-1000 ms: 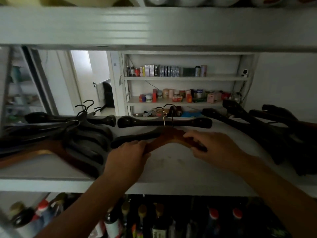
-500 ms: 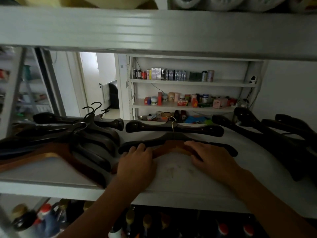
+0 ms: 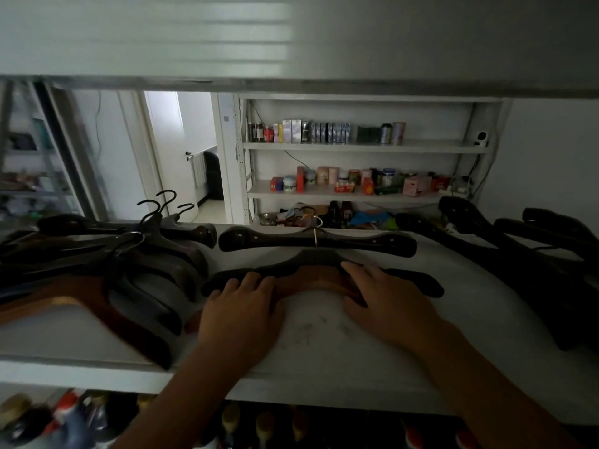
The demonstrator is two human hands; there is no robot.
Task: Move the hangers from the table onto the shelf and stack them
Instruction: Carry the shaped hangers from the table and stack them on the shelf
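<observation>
head view has your left hand [image 3: 240, 307] lying flat and your right hand [image 3: 390, 301] draped, grip unclear, over the brown hanger [image 3: 311, 280], which sits on a dark hanger [image 3: 418, 281] on the shelf [image 3: 324, 346]. a left pile [image 3: 155, 280] and right pile [image 3: 525, 264] look stacked already. the table is out of view, so what's left can't be judged.

The room is dim. Far back, white wall shelves [image 3: 363, 147] hold rows of small boxes [image 3: 324, 132] and jars [image 3: 324, 175]. A little white camera [image 3: 481, 138] sits at their right end. Left of them, an open doorway [image 3: 196, 124] glows bright. The wall [image 3: 551, 150] on the right is plain white.
</observation>
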